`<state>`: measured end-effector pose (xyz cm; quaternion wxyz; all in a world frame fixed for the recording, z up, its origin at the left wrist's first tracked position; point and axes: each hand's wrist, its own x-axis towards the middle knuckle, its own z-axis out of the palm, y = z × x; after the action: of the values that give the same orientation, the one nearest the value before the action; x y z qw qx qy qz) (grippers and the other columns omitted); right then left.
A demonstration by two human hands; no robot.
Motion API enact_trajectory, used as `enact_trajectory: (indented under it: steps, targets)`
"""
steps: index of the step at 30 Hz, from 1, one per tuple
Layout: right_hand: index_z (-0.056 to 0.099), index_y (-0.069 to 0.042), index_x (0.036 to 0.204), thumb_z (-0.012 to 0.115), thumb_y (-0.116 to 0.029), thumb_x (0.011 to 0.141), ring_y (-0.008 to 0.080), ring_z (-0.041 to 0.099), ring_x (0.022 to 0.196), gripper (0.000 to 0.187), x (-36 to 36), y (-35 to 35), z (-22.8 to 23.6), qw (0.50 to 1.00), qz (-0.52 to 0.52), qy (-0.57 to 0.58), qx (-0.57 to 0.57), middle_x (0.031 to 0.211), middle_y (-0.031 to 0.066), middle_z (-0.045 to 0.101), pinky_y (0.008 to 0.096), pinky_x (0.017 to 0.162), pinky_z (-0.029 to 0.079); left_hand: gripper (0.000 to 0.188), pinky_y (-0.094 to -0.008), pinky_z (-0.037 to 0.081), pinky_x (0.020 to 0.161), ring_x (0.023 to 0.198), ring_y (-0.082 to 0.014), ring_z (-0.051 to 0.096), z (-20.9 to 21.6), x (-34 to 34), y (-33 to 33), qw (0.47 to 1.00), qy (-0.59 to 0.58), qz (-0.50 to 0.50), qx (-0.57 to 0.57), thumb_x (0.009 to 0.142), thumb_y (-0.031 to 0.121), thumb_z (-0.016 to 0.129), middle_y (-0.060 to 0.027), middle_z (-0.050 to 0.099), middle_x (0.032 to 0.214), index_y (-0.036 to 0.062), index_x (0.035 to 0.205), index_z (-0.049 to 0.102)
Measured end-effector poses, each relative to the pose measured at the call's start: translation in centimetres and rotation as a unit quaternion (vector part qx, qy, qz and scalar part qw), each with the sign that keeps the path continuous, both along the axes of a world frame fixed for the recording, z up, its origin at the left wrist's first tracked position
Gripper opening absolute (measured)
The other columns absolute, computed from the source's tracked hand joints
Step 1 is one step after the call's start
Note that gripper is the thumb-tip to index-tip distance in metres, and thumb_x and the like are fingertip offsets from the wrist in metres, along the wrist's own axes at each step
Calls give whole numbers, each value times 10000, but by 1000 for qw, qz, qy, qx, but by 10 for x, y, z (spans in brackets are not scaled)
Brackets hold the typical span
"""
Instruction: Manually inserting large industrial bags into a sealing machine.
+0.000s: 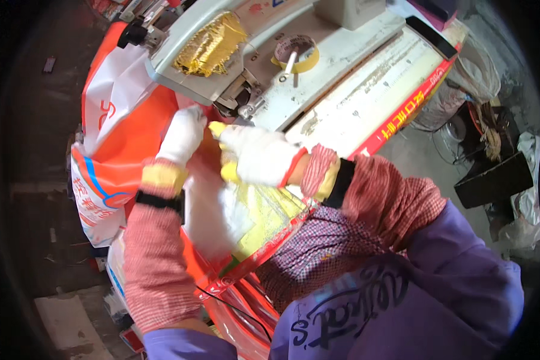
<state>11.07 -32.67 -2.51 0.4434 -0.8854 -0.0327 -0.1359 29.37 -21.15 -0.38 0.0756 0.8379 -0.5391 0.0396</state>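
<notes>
My left hand (184, 137), in a white glove, is closed at the edge of an orange-and-white printed plastic bag (139, 129), just below the sewing machine's (165, 63) needle area. To its right, my right hand (259, 155) wears a white glove with yellow fingertips. Its index finger points toward the machine's metal presser foot (240, 96), and the other fingers curl under. Whatever lies in those fingers is hidden. A blurred whitish sheet (207, 219) hangs below both hands, beside yellow printed material (267, 213) on the table.
A roll of yellow tape (309, 62) lies on the machine bed, and a frayed gold woven scrap (213, 45) rests on the machine head. At the table's far right is a dark phone (431, 37). Red edging tape (396, 120) runs along the near edge. Plastic bags (471, 66) hang beyond.
</notes>
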Motion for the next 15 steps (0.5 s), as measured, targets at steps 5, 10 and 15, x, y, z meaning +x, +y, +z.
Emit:
enact_trajectory:
  steps: [5, 10, 15]
  targets:
    - [490, -9, 1165, 588, -182, 726, 319, 414, 1183, 483, 39, 5, -31, 967, -43, -53, -246, 1150, 159, 542, 439, 991, 299, 62, -396, 427, 546, 607, -343, 527, 122, -115, 42, 963, 124, -65, 231, 735, 100, 535, -152, 528, 641, 48, 714, 559]
    - [615, -72, 855, 493, -78, 729, 308, 599, 880, 175, 43, 83, 13, 969, 89, 53, -226, 876, 108, 619, 411, 758, 476, 301, -334, 511, 662, 963, -318, 546, 224, -163, 119, 879, -466, -65, 75, 566, -69, 698, -96, 567, 1065, 84, 803, 594]
    - [636, -90, 932, 582, -207, 759, 316, 610, 756, 216, 2, 105, 47, 986, 131, -70, -78, 782, 159, 621, 385, 675, 485, 400, -304, 482, 825, 1020, -236, 541, 188, -142, 162, 882, -299, -30, -364, 760, -66, 608, -169, 476, 1218, -33, 1134, 471]
